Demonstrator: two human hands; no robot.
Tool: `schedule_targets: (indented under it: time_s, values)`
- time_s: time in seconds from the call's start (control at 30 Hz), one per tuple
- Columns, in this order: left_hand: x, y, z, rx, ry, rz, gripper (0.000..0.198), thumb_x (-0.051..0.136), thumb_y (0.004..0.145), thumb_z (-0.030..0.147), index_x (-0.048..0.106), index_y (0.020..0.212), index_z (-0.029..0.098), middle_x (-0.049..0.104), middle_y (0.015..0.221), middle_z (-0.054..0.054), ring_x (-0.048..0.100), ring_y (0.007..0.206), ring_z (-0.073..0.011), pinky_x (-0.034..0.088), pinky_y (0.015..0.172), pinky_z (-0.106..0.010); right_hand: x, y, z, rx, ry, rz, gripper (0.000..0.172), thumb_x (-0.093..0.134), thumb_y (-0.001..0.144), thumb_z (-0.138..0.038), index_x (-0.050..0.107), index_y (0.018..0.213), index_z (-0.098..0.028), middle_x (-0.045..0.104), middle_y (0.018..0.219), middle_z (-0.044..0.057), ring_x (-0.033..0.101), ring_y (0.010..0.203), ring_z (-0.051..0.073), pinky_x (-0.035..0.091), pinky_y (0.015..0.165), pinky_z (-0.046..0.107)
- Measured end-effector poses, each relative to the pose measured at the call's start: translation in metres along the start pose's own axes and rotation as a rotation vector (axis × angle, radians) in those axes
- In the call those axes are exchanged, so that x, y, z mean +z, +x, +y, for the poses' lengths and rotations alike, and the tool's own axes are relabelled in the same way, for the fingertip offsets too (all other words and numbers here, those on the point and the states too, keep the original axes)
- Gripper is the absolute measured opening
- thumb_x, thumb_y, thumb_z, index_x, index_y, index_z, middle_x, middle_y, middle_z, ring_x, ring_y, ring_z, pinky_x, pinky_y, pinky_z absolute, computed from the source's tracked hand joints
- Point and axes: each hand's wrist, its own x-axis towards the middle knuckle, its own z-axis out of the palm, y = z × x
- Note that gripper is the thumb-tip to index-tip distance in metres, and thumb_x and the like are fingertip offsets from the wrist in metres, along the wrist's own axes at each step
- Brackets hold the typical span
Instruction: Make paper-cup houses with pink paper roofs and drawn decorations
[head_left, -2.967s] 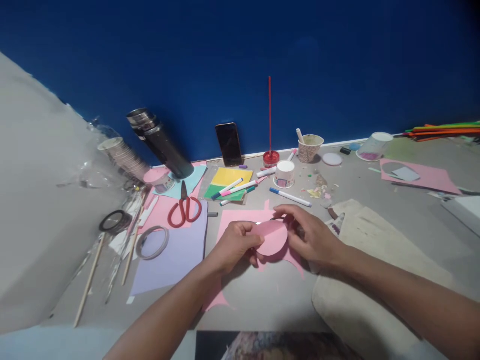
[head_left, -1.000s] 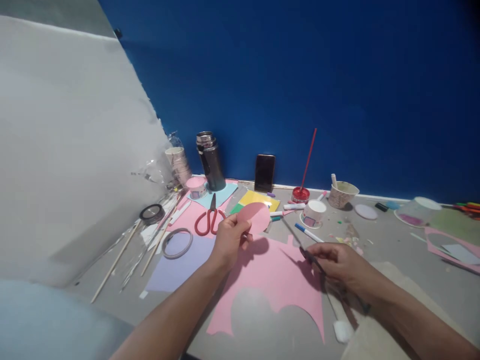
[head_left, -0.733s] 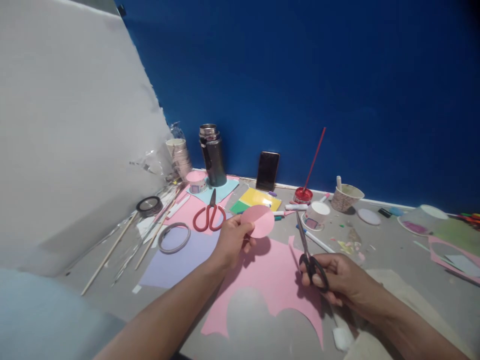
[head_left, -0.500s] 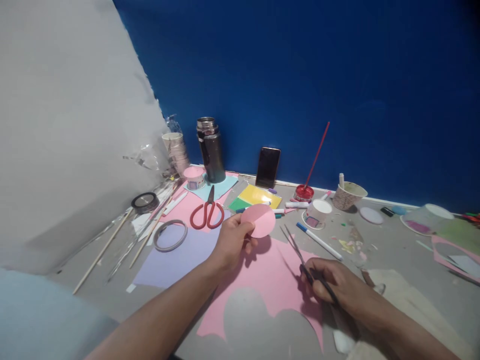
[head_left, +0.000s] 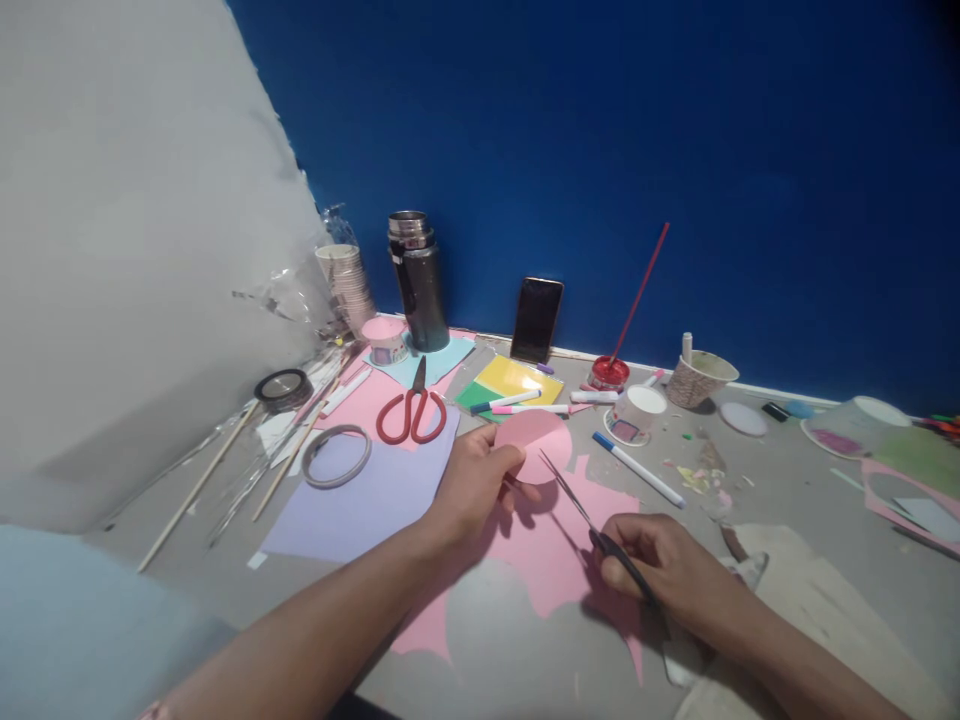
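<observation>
Pinched between the thumb and fingers of my left hand [head_left: 484, 478] is a pink paper circle [head_left: 541, 440], raised above the table. A faint line runs across the circle. My right hand [head_left: 651, 568] grips black-handled scissors [head_left: 576, 496]; their blades point up and left, nearly together, with the tips at the circle's lower right edge. Whether the tips touch the paper I cannot tell. Beneath both hands lies a pink sheet [head_left: 551, 565] with rounded pieces cut out of its near side.
Red-handled scissors [head_left: 412, 410] and a grey tape roll [head_left: 337, 457] rest on a purple sheet [head_left: 330, 525] to the left. Behind are a flask [head_left: 421, 290], a phone [head_left: 537, 318] and markers. A small paper cup [head_left: 637, 412] and a blue-capped marker [head_left: 639, 470] lie to the right.
The circle in my left hand has shifted slightly right. The scissors have swung left, their blades have come closer together, and their tips have reached the circle's edge.
</observation>
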Motion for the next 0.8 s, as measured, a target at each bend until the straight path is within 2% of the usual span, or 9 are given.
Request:
schedule_targets:
  time_s: [0.17,0.3,0.53,0.8]
  values:
    - [0.0041,-0.0025,0.0018,-0.026,0.009,-0.001,0.018,0.061,0.063,0.023,0.055,0.08,0.02,0.071,0.055,-0.01,0.061,0.036,-0.0224,0.037,0.029,-0.024,0.0007,0.0012,0.0031,-0.014,0.018,0.023,0.057,0.071,0.067,-0.07,0.044,0.059,-0.021,0.039,0.058,-0.004,0.03,0.059,0.011,0.023,0.053,0.028]
    - [0.0061,-0.0042,0.0033,-0.027,-0.01,-0.008,0.022,0.059,0.062,0.022,0.057,0.084,0.019,0.072,0.055,-0.01,0.065,0.039,-0.0258,0.038,0.028,-0.025,-0.0007,0.0019,0.0049,-0.005,0.009,0.01,0.054,0.072,0.07,-0.066,0.043,0.06,-0.022,0.038,0.059,-0.004,0.03,0.059,0.011,0.023,0.054,0.029]
    - [0.0062,-0.0047,0.0035,-0.034,-0.033,-0.053,0.028,0.063,0.067,0.026,0.062,0.092,0.015,0.075,0.064,-0.013,0.068,0.043,-0.027,0.042,0.028,-0.026,0.0003,0.0027,0.0071,0.008,0.041,0.001,0.058,0.078,0.069,-0.066,0.041,0.058,-0.022,0.035,0.058,-0.006,0.028,0.058,0.009,0.021,0.053,0.028]
    - [0.0058,-0.0057,0.0064,-0.037,-0.028,-0.049,0.024,0.062,0.065,0.023,0.061,0.088,0.016,0.075,0.064,-0.012,0.067,0.04,-0.0261,0.043,0.028,-0.027,0.0,0.0004,0.0034,0.027,0.06,-0.003,0.06,0.079,0.067,-0.066,0.04,0.057,-0.022,0.035,0.057,-0.006,0.03,0.057,0.009,0.024,0.052,0.026]
